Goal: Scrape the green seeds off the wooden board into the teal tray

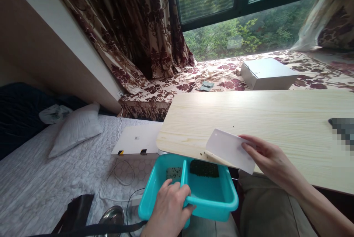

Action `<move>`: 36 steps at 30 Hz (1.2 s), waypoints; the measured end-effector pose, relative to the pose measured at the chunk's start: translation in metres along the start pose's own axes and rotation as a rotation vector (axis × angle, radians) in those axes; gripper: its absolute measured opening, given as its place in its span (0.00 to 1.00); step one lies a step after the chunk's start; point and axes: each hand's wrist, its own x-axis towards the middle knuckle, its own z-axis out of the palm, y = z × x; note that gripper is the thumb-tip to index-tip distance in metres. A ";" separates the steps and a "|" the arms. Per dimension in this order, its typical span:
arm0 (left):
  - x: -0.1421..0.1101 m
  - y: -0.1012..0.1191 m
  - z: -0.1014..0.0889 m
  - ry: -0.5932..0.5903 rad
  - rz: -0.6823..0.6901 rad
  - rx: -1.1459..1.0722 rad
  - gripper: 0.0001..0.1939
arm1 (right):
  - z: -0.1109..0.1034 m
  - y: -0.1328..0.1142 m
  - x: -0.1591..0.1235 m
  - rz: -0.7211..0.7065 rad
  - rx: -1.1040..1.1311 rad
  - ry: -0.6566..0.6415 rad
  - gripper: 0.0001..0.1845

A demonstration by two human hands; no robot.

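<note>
My left hand point(169, 207) is closed round the near rim of a turquoise two-compartment tub point(214, 205), by its divider. The tub sits tight below the table's front edge. Its right compartment holds a dark green clump point(205, 169) at the far side; small dark specks lie on the floor of the left one. In my right hand point(269, 160), a thin white rectangular sheet point(225, 145) is pinched between thumb and fingers. The sheet leans low over the table by the front edge, and a few small dark crumbs point(204, 154) lie beside its left end.
The pale wooden table point(249, 111) has a dark, partly blurred object at its right. Behind it, a white box point(269, 72) and a folded grey cloth point(206, 86) rest on the window seat. On the bed are a flat white box point(136, 139), cables and a metal bowl point(112, 216).
</note>
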 end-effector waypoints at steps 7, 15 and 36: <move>-0.001 0.011 -0.009 -0.047 -0.054 0.047 0.06 | 0.022 -0.009 -0.003 -0.022 -0.008 -0.068 0.23; 0.000 0.028 -0.015 -0.116 -0.042 0.097 0.06 | -0.032 0.001 -0.011 0.093 0.006 0.142 0.25; 0.007 0.047 0.010 -0.127 0.153 0.098 0.09 | -0.076 0.025 0.040 0.122 -0.125 0.312 0.27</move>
